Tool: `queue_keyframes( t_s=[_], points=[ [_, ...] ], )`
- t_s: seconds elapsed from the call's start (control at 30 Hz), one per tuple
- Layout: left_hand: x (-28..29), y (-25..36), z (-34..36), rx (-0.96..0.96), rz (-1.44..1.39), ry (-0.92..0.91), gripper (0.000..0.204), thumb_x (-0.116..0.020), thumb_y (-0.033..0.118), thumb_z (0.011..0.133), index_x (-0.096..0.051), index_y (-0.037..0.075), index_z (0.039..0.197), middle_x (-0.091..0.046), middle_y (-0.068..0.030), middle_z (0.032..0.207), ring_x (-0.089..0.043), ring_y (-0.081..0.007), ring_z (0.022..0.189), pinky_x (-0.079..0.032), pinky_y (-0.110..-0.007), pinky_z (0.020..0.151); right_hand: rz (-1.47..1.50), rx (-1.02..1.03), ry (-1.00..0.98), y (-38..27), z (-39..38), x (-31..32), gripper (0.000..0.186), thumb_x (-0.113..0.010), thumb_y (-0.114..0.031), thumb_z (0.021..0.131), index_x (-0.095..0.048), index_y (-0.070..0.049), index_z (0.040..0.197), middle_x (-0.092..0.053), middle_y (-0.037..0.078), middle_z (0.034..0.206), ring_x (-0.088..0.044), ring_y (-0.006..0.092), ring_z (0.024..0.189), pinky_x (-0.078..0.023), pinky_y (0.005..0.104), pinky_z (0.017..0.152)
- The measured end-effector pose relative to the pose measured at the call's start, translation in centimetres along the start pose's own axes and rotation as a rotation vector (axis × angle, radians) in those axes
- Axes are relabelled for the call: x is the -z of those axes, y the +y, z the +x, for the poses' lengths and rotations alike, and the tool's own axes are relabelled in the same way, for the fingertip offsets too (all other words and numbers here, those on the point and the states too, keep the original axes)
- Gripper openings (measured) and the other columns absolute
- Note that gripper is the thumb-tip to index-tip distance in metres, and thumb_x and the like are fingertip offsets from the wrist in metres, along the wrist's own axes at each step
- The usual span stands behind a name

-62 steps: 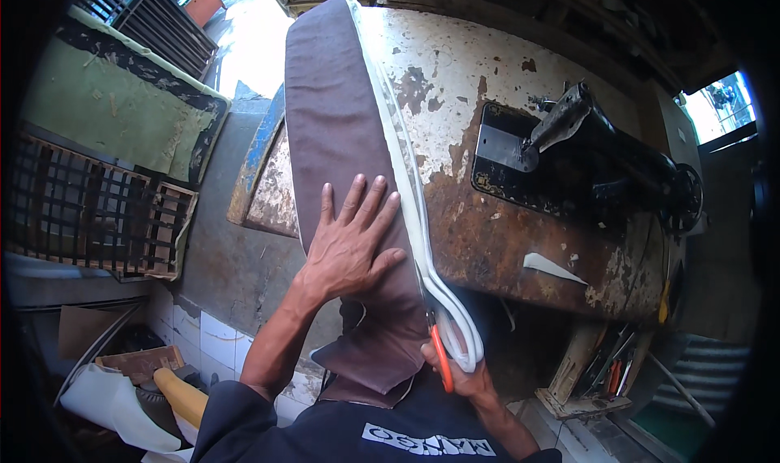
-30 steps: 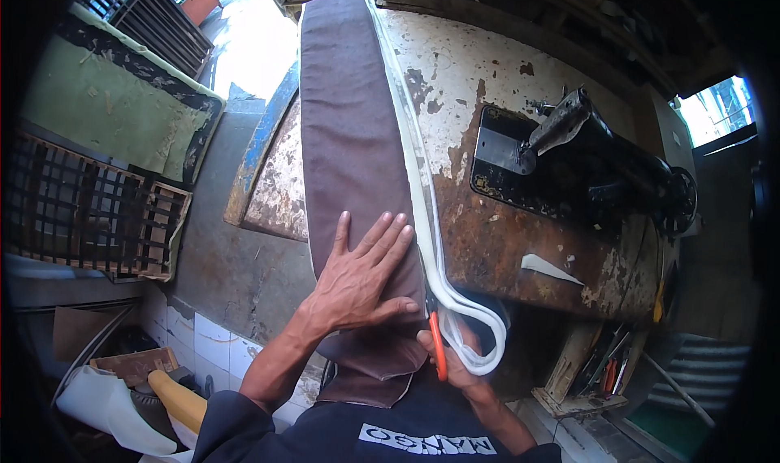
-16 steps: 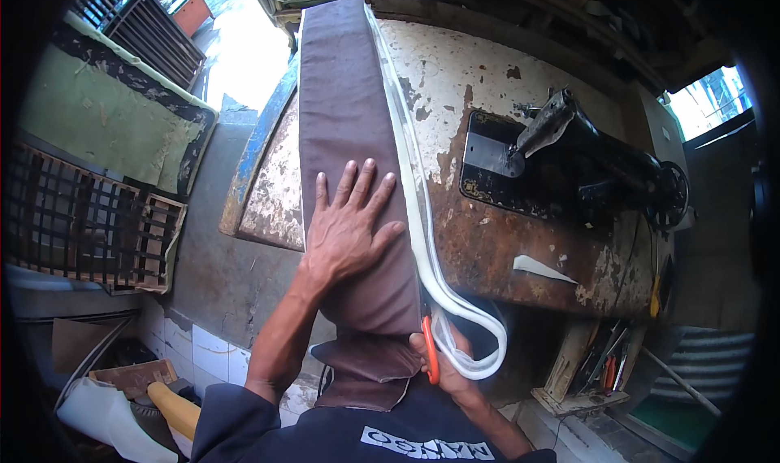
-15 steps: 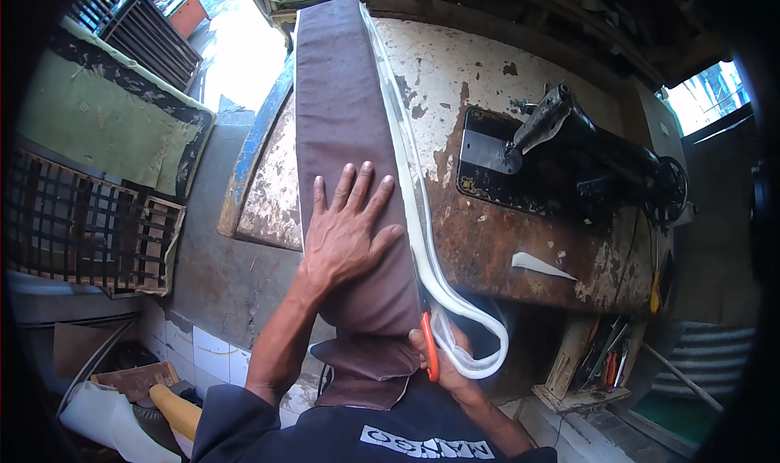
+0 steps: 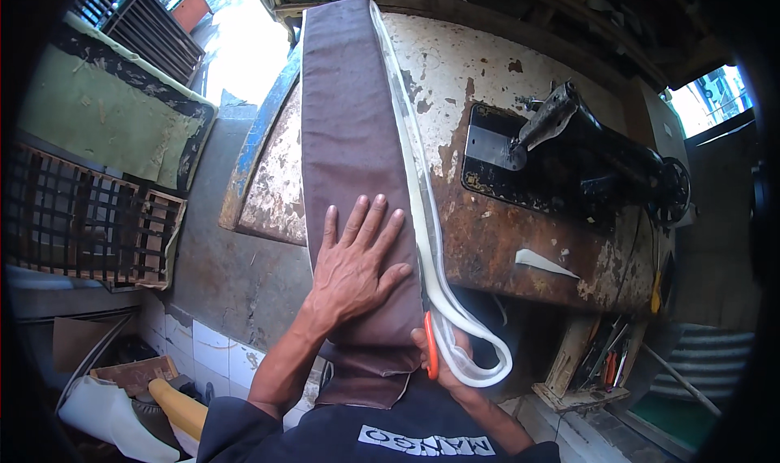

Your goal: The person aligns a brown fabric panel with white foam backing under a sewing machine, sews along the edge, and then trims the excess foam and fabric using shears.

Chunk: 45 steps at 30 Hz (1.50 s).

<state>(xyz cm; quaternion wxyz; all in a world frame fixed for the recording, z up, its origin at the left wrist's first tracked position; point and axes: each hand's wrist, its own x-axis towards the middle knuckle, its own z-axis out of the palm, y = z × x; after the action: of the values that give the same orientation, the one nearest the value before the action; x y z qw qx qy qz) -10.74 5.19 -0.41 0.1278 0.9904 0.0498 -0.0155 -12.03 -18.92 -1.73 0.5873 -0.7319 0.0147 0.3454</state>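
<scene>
A long strip of dark brown upholstery material (image 5: 349, 113) runs from the far side of the worn table down to my lap, where it folds over. My left hand (image 5: 355, 260) lies flat on it, fingers spread. Along the right edge of the material a white strip (image 5: 417, 178) shows, its near end bent round in a loop. Low on the right, my right hand (image 5: 445, 351) is closed around the orange-handled scissors (image 5: 431, 345), next to that loop. The scissors' blades are hidden, and so are some fingers of that hand.
A black sewing machine (image 5: 569, 150) stands on the right of the peeling table (image 5: 487, 256). Near the table's front edge lies a white offcut (image 5: 546, 262). Tools fill a wooden drawer (image 5: 589, 394) below. At the left are a webbed wooden frame (image 5: 89, 219) and a green panel (image 5: 114, 105).
My left hand has slid toward me along the brown material. The folds near my lap have shifted, and the white loop has changed shape slightly. My right hand stays by the loop with the scissors.
</scene>
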Motion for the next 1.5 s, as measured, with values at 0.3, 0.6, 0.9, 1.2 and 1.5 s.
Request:
queue_keyframes(
  t_s=[0.3, 0.6, 0.9, 1.2, 1.5],
  points=[
    [1.9, 0.9, -1.2, -0.051, -0.036, 0.007, 0.072, -0.057, 0.056, 0.100, -0.051, 0.011, 0.155, -0.045, -0.0153, 0.163, -0.036, -0.0308, 0.154, -0.020, -0.055, 0.126, 0.130, -0.044, 0.038, -2.3, -0.3, -0.7, 0.043, -0.087, -0.034, 0.089, -0.061, -0.004, 0.106, -0.060, 0.001, 0.078, -0.055, 0.0080, 0.053, -0.046, 0.0232, 0.045],
    [0.0, -2.1, 8.2, 0.107, 0.035, 0.252, 0.060, -0.046, 0.046, 0.108, -0.042, 0.018, 0.161, -0.038, -0.0121, 0.167, -0.030, -0.0346, 0.156, -0.019, -0.057, 0.127, 0.077, -0.156, 0.058, -2.5, -0.3, -0.5, 0.051, -0.089, -0.037, 0.087, -0.062, 0.000, 0.109, -0.061, 0.001, 0.077, -0.058, 0.0078, 0.057, -0.049, 0.0209, 0.050],
    [-1.4, -0.8, 5.0, 0.075, 0.033, 0.170, 0.059, -0.039, 0.039, 0.109, -0.036, 0.019, 0.165, -0.031, -0.0087, 0.172, -0.022, -0.0327, 0.160, -0.010, -0.059, 0.128, 0.210, -0.213, -0.038, -2.2, 0.4, -1.4, 0.039, -0.084, -0.034, 0.093, -0.066, -0.002, 0.106, -0.062, -0.003, 0.079, -0.056, 0.0041, 0.067, -0.043, 0.0191, 0.060],
    [-1.5, 0.9, 2.3, 0.076, 0.010, 0.149, 0.060, -0.043, 0.038, 0.107, -0.038, 0.018, 0.164, -0.033, -0.0085, 0.171, -0.023, -0.0303, 0.160, -0.010, -0.056, 0.129, 0.151, -0.102, -0.052, -1.9, 0.2, -1.3, 0.044, -0.081, -0.037, 0.096, -0.064, 0.001, 0.109, -0.065, 0.002, 0.084, -0.060, 0.0078, 0.072, -0.049, 0.0218, 0.065],
    [1.0, 1.5, 1.9, 0.049, -0.060, 0.140, 0.055, -0.049, 0.037, 0.106, -0.050, 0.014, 0.156, -0.048, -0.0108, 0.161, -0.041, -0.0308, 0.150, -0.025, -0.057, 0.122, 0.137, -0.062, -0.029, -1.8, 0.3, -1.3, 0.048, -0.081, -0.041, 0.095, -0.064, 0.002, 0.107, -0.064, 0.001, 0.080, -0.058, 0.0065, 0.069, -0.047, 0.0225, 0.062]
  ],
)
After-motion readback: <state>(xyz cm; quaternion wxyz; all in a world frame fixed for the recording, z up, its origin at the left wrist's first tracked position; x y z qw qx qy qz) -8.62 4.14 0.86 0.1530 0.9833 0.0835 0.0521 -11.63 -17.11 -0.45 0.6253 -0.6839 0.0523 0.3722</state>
